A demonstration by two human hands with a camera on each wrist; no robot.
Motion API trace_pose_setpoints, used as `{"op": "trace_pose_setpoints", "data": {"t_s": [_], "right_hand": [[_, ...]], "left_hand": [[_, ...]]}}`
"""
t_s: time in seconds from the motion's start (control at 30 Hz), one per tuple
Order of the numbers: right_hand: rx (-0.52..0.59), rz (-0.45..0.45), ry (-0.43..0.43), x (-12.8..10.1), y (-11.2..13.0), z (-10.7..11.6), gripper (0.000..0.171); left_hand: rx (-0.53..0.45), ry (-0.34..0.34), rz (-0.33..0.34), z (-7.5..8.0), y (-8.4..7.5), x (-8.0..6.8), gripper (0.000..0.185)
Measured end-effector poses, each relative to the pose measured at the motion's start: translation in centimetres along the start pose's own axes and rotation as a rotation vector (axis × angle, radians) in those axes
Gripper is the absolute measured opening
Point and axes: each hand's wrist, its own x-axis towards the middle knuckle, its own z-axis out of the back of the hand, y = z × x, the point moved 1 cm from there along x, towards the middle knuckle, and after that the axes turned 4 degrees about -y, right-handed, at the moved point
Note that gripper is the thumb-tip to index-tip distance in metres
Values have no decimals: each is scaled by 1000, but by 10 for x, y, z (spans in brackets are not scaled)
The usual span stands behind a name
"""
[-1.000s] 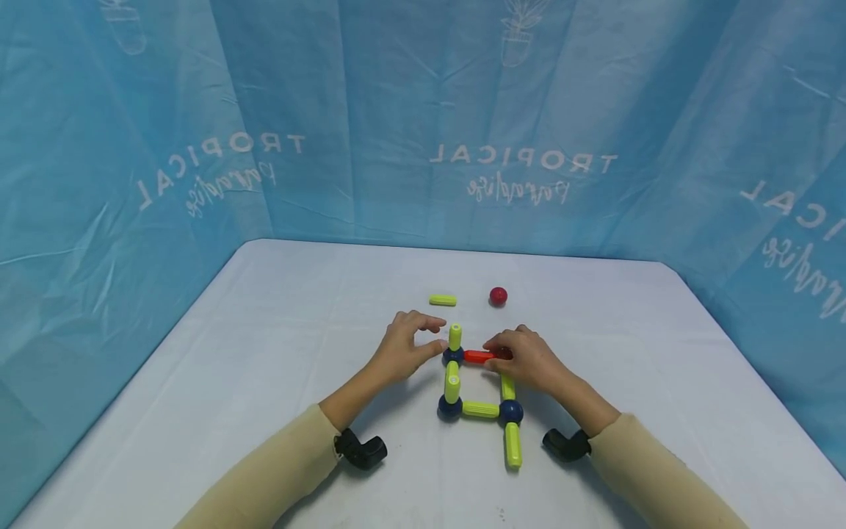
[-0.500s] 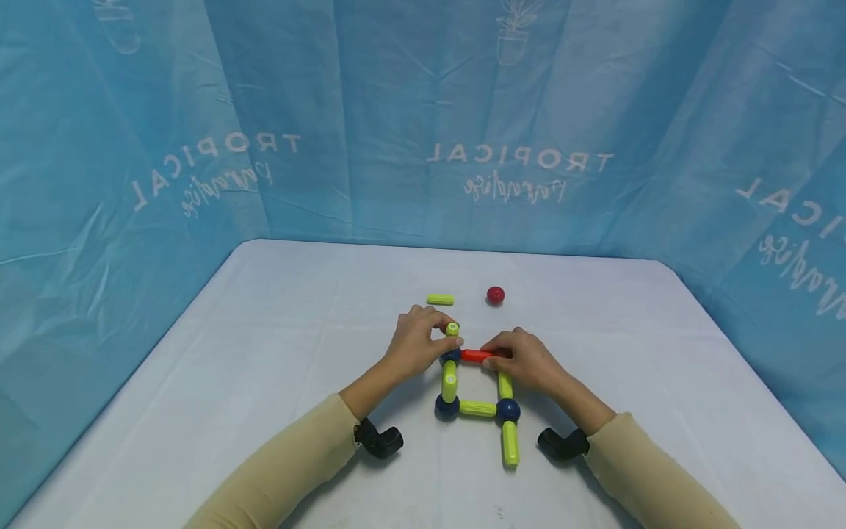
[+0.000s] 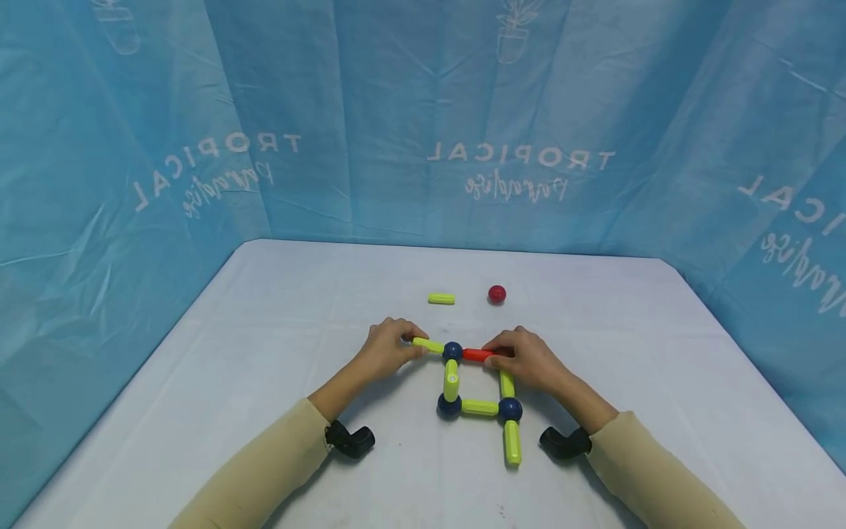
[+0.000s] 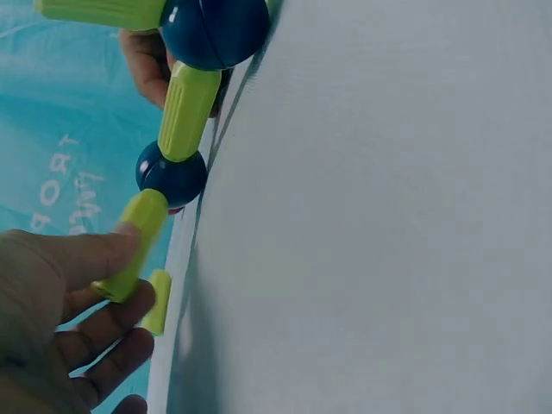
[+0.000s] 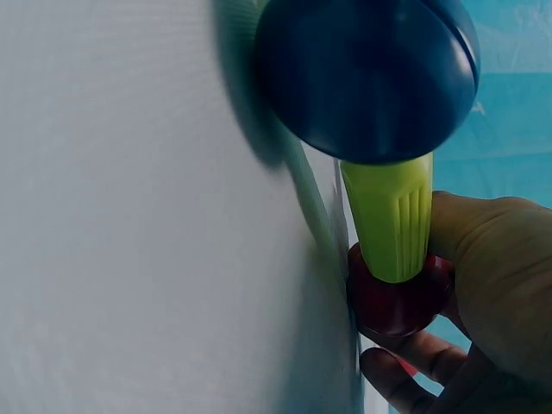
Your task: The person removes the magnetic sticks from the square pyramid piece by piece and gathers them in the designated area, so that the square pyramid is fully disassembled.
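A square frame of building rods and balls lies on the white table. My left hand (image 3: 390, 345) pinches a yellow-green rod (image 3: 429, 344) between thumb and fingers; its other end meets the far-left blue ball (image 3: 452, 352). From that ball a red rod (image 3: 476, 355) runs right, pinched near its right end by my right hand (image 3: 525, 358). Under that hand, the right wrist view shows a dark red ball (image 5: 392, 306) joined to a yellow-green side rod (image 5: 392, 216). Nearer are two blue balls, left (image 3: 449, 408) and right (image 3: 510, 410), with a rod (image 3: 479, 408) between them.
One rod (image 3: 512, 443) sticks out from the near-right ball toward me, and another (image 3: 452, 386) stands up on the near-left ball. Behind the frame lie a loose yellow-green rod (image 3: 441, 298) and a loose red ball (image 3: 497, 294). A blue curtain (image 3: 396, 198) hangs beyond the table.
My left hand has moved in, taken hold of the upright rod on the far-left ball, and tilted it down to the left. The right hand has stayed at the red rod.
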Motion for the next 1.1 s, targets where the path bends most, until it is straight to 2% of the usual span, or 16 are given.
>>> {"op": "trace_pose_setpoints", "data": {"t_s": [0.2, 0.5, 0.8, 1.1], "right_hand": [[-10, 9, 19, -2, 2, 3, 25], [-21, 68, 35, -6, 13, 13, 36], [-27, 75, 114, -6, 20, 5, 40], [-40, 91, 97, -5, 22, -1, 35]], "left_hand": [[51, 14, -60, -3, 6, -1, 16], [42, 60, -161, -19, -5, -5, 19], [33, 60, -166, -23, -12, -9, 18], [74, 22, -196, -23, -9, -8, 19]]}}
